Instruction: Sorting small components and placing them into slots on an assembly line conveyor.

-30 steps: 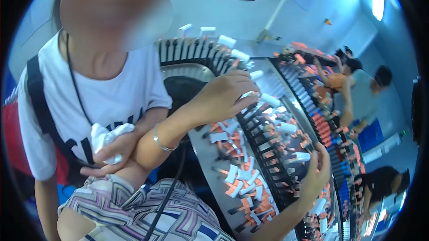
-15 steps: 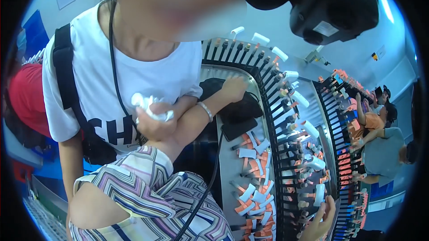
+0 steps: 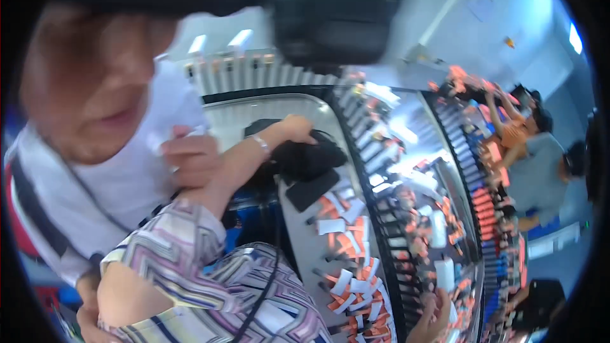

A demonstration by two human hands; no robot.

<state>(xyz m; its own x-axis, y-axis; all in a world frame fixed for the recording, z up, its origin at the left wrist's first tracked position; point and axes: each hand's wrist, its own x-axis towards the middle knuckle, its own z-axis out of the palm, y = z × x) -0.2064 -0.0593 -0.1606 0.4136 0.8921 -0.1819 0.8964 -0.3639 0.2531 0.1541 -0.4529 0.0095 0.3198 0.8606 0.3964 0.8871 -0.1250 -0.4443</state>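
My left hand (image 3: pixel 297 129), a bracelet at its wrist, reaches forward and lies palm down on a black bag-like bundle (image 3: pixel 311 160); its fingers look loosely stretched. A flat dark phone-like slab (image 3: pixel 312 190) lies just in front of the bundle. At the lower right, my right hand (image 3: pixel 432 315) is raised with bent fingers apart, close beside a white block-shaped piece (image 3: pixel 444 274) on the black slotted rack (image 3: pixel 387 228); I see no grip on it. Short pieces with orange and white parts (image 3: pixel 356 289) lie heaped on the metal tray (image 3: pixel 298 241).
A person in a white shirt (image 3: pixel 184 104) stands close on the left, one hand (image 3: pixel 190 155) raised near my forearm. A dark cable (image 3: pixel 270 279) runs over my striped clothing. Farther right, a second rack (image 3: pixel 464 171) holds many orange pieces, with a person in grey (image 3: pixel 540 168) beyond.
The view has swung, and the person in white has leaned closer. My left hand stays at the black bundle. My right hand is still beside the white piece, its fingers more bent.
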